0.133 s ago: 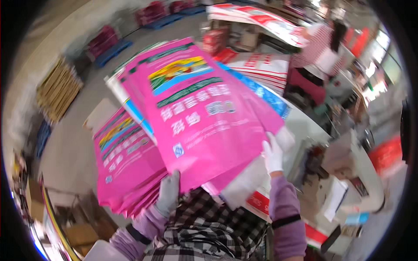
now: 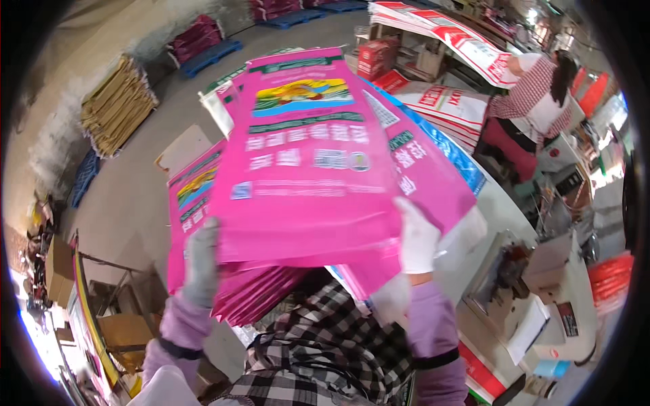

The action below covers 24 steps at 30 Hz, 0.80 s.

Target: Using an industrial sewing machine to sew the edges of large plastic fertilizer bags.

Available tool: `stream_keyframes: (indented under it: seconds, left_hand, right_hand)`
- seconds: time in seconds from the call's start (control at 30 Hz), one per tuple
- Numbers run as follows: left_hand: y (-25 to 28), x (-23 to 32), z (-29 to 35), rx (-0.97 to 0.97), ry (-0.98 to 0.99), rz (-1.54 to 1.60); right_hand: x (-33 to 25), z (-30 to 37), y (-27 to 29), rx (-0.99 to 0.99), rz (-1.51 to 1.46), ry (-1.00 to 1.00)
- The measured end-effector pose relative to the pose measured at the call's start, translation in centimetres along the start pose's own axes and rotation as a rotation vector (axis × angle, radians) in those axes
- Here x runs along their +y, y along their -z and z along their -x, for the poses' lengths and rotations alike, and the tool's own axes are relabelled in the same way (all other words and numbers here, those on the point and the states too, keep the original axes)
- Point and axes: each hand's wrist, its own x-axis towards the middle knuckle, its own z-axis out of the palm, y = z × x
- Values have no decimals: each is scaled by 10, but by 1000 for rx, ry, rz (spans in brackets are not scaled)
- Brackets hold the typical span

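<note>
A flat pink printed sack (image 2: 305,213) is lifted between my hands, its near edge curling up. My left hand (image 2: 202,264), in a grey glove, closes on the sack's near left corner. My right hand (image 2: 418,237), in a white glove, grips its near right side. Under and to the right of it lies another pink sack (image 2: 443,176), on a pile with a blue-edged sack (image 2: 467,172). To the left, a stack of folded pink sacks (image 2: 193,196) rests lower, partly hidden by the held sack and my left hand.
A sewing machine (image 2: 555,298) stands on the table (image 2: 501,196) to the right. Beyond are red-and-white sacks (image 2: 450,101) and a person in a checked top (image 2: 535,101). Bundled brown sacks (image 2: 118,108) and blue pallets (image 2: 211,57) line the wall at left.
My left hand has moved left to the sack's corner, and the sack has turned straighter toward me. Its near edge is raised. The whole view has shifted.
</note>
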Motion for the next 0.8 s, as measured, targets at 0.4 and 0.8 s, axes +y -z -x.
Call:
stream_keyframes:
  seconds: [0.4,0.8]
  left_hand:
    - [78,-182,105,330,309,527]
    - [-145,60,47,-133,-792,-200]
  right_hand:
    - [4,137,-223,-357,367,-101]
    - [-61,184,-52,-766,-53,-224]
